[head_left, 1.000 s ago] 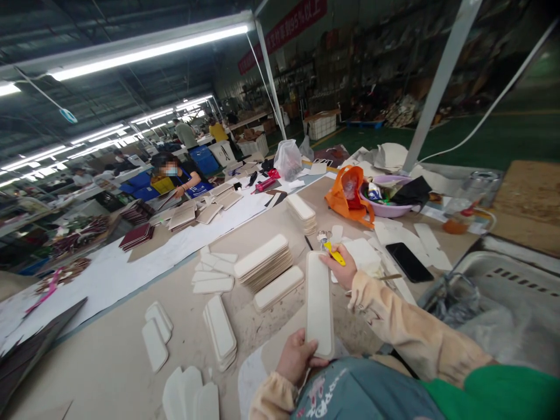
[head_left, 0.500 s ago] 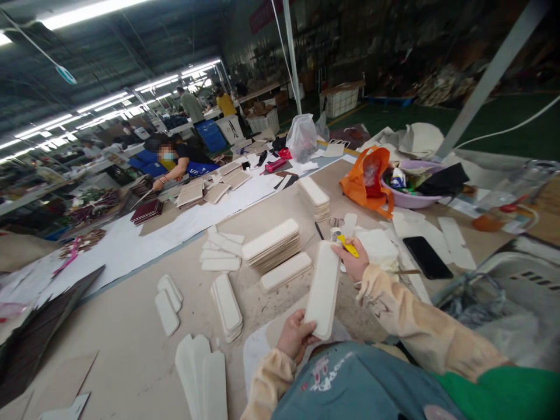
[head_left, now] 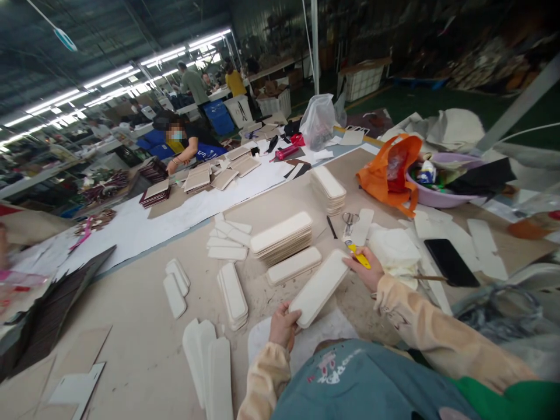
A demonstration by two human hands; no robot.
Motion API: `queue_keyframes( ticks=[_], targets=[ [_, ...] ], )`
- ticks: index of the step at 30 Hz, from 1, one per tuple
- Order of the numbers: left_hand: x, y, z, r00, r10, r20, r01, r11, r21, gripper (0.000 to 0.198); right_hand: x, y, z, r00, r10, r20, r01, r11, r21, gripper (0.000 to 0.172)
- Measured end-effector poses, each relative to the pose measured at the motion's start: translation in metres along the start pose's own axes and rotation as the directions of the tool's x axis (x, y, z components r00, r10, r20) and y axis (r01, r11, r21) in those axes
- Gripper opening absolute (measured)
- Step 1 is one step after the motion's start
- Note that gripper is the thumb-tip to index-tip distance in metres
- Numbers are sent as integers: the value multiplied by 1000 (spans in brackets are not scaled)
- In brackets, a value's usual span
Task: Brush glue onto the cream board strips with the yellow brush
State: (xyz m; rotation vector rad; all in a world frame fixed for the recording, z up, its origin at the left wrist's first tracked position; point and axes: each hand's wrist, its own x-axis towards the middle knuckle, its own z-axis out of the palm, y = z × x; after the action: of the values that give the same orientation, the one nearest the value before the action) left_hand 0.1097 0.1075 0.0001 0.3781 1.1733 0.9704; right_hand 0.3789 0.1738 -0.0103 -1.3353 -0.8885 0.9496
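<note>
My left hand [head_left: 283, 324] is closed on the near end of a long off-white panel [head_left: 321, 289] with rounded corners, thumb on top. At the far end, my right hand [head_left: 370, 269] steadies the panel with its fingertips while gripping a yellow-handled cutter knife [head_left: 359, 256]. The panel is held slantwise above a pale sheet [head_left: 332, 326] on the table. Just beyond it lie a single-looking panel [head_left: 294, 266] and a tall stack of similar panels [head_left: 282, 233]. Scissors [head_left: 350, 219] and a thin black tool [head_left: 331, 227] rest past my right hand.
Smaller stacked panels [head_left: 233, 294] and long pale strips [head_left: 219, 373] lie to the left. On the right are a black phone [head_left: 450, 262], an orange bag [head_left: 389, 172] and a purple basin [head_left: 455, 198]. Across the table a co-worker [head_left: 192, 146] handles stacked pieces.
The panel has turned from nearly upright to a slant, its far end swinging right with my right hand. My view has shifted slightly. A tan piece now tops the co-worker's dark red stack.
</note>
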Motion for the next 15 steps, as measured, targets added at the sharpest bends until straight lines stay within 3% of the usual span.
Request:
queue_keyframes(
  ticks=[7, 15],
  targets=[
    [25, 5, -15, 993, 75, -90, -80, 995, -58, 38, -5, 15, 3, 993, 119, 24, -117, 990, -75, 42],
    [84, 22, -29, 948, 151, -279, -158, 988, 0, 53, 19, 34, 33, 999, 49, -23, -54, 945, -322, 37]
  ],
)
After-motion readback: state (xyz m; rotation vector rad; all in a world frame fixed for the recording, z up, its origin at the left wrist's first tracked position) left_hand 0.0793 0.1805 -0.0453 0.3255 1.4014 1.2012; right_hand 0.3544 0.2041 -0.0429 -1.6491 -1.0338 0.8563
